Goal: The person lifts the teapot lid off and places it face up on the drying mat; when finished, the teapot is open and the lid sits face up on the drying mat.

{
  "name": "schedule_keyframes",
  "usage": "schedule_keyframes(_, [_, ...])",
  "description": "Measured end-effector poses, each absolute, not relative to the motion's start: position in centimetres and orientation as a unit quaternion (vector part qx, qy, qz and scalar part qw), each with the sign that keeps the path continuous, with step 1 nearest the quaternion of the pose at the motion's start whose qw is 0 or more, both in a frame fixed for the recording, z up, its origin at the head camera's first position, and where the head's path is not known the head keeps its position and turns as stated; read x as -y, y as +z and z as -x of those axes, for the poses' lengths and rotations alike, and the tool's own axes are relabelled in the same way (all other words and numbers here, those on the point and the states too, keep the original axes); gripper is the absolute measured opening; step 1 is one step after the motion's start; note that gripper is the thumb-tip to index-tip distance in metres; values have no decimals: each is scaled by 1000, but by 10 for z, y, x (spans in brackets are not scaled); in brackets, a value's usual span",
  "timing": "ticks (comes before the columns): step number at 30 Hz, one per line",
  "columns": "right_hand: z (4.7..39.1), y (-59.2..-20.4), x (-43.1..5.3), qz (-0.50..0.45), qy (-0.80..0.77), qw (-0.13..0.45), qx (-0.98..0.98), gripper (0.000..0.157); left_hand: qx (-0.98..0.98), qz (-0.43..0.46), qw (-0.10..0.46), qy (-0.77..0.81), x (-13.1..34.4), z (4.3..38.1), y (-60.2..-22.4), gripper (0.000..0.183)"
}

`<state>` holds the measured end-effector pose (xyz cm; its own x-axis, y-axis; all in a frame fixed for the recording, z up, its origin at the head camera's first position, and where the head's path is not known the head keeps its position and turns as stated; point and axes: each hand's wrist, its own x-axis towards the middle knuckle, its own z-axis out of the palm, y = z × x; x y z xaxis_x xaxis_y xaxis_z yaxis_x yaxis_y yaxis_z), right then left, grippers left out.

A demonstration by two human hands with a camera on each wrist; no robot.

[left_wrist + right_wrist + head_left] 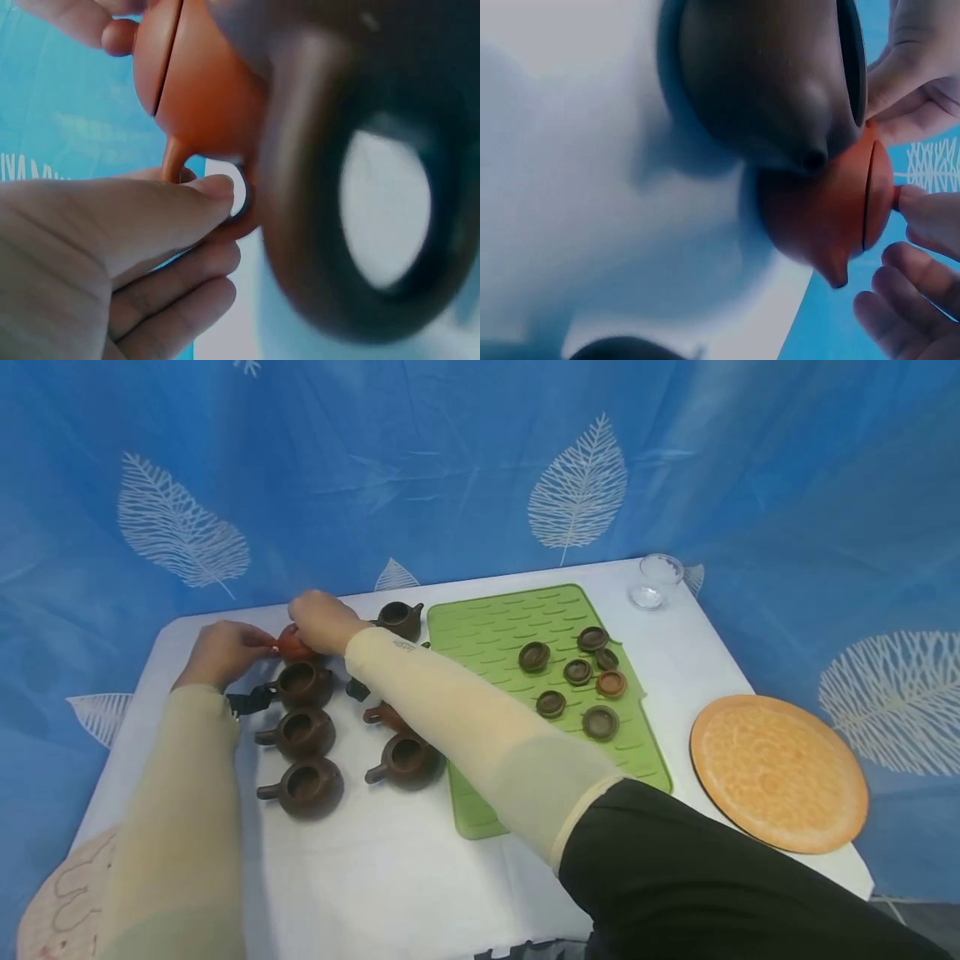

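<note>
At the far left of the table stands an orange-red clay teapot. My left hand pinches its handle between thumb and fingers, as the left wrist view shows. Over the top, my right hand grips the small round knob of the lid with thumb and fingertip. The lid sits on the pot, a thin seam showing between them. Right beside it is a lidless brown teapot, whose handle looms large in the left wrist view.
Lidless brown teapots line up toward me, with a second row partly under my right forearm. Several loose lids lie on a green mat. Beyond are a round tan board and clear glass dishes.
</note>
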<state>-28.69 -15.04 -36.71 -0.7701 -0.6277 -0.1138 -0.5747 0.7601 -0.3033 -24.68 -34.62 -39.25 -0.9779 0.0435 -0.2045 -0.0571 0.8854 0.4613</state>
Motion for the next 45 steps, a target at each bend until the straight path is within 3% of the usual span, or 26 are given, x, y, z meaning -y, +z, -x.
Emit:
schedule_keyframes(12, [279, -375, 158, 335, -127, 107, -928, 33, -965, -9, 99, 244, 350, 239, -402, 32])
schedule_keyframes(22, [274, -383, 164, 334, -115, 60, -934, 29, -967, -13, 88, 238, 347, 239, -403, 30])
schedule_keyframes(32, [276, -374, 153, 321, -162, 68, -931, 24, -969, -9, 86, 233, 339, 244, -395, 31])
schedule_keyframes(45, [279, -360, 140, 361, -135, 18, -922, 17, -972, -6, 85, 219, 344, 245, -391, 31])
